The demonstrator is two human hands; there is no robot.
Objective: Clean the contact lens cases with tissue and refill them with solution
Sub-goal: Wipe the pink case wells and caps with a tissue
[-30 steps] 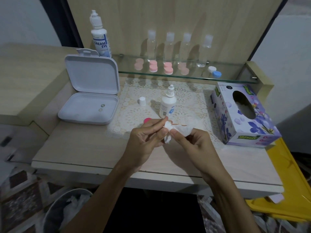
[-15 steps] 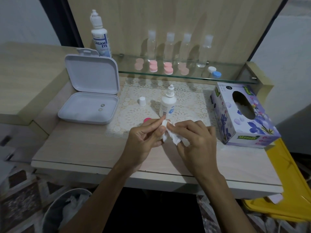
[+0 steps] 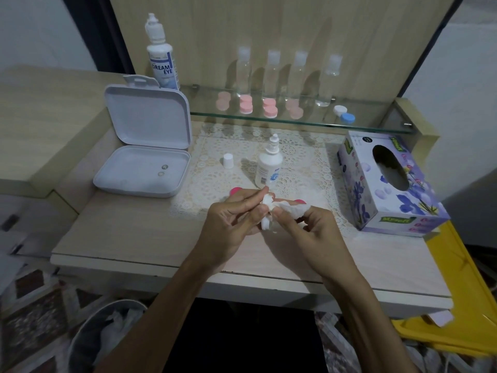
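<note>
At frame centre my left hand [image 3: 236,219] pinches the lens case [image 3: 266,211] steady; my right hand's [image 3: 309,232] grip presses tissue [image 3: 293,210] into it to wipe.

Both forearms reach forward and meet at the middle. The left hand [image 3: 231,219] curls its fingers and thumb in a pinching grip, palm turned inward. The right hand [image 3: 309,230] faces it, fingertips bunched and pinching, knuckles bent, nearly touching the left.
</note>
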